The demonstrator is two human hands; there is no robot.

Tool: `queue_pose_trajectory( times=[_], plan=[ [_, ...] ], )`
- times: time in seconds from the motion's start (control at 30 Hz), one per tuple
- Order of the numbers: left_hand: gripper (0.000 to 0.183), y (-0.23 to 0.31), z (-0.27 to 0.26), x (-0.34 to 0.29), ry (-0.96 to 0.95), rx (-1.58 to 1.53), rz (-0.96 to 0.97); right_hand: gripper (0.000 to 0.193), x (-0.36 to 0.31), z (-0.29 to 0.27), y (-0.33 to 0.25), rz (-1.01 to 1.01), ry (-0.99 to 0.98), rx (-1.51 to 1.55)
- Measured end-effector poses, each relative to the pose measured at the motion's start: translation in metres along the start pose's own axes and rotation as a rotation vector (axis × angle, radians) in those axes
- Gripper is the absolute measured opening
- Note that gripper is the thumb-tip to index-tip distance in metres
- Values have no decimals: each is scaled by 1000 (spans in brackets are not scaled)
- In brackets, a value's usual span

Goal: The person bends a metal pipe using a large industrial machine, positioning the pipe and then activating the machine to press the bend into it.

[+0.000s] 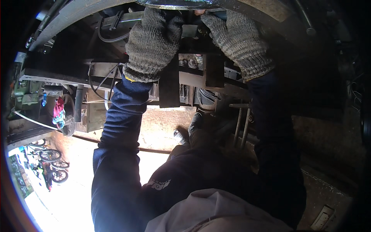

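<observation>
Both my hands wear thick grey knitted gloves and reach up to the top edge of the view, beneath a curved metal piece [177, 6] with a shiny surface. My left hand [153, 43] is closed, its thumb side turned toward the middle. Its fingertips go out of sight by the metal. My right hand [240, 43] is closed too, with bent fingers pointing inward. What either hand grips is hidden. Between the gloves sits a small grey block [189, 31] on the dark machine frame. A small skin-coloured spot shows beside the right glove; I cannot tell what it is.
A dark metal crossbeam [58, 76] runs below my wrists, with thin cables [104, 83] hanging at its left. Coiled wire [206, 94] lies under it. Farther left are a green machine [29, 92], a colourful rag [58, 112] and parked bicycles [50, 155]. Metal legs [242, 125] stand right of my feet.
</observation>
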State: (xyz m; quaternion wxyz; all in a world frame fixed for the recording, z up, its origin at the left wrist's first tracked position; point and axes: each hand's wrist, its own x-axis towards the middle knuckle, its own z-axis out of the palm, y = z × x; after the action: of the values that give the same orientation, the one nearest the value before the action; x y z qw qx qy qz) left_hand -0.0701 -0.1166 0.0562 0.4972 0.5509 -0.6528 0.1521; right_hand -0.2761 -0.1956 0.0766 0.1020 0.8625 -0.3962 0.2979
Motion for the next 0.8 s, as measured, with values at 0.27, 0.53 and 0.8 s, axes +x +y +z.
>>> queue_pose_trajectory(
  times=[0.27, 0.53, 0.8],
  plan=[
    [33, -8, 4, -1, 16, 12, 51, 69, 1, 9, 4, 18, -12, 80],
    [34, -11, 3, -4, -14, 96, -23, 70, 1, 11, 3, 52, -11, 28],
    [32, -5, 5, 4, 25, 65, 62, 68, 0, 16, 7, -38, 58, 72]
  ],
)
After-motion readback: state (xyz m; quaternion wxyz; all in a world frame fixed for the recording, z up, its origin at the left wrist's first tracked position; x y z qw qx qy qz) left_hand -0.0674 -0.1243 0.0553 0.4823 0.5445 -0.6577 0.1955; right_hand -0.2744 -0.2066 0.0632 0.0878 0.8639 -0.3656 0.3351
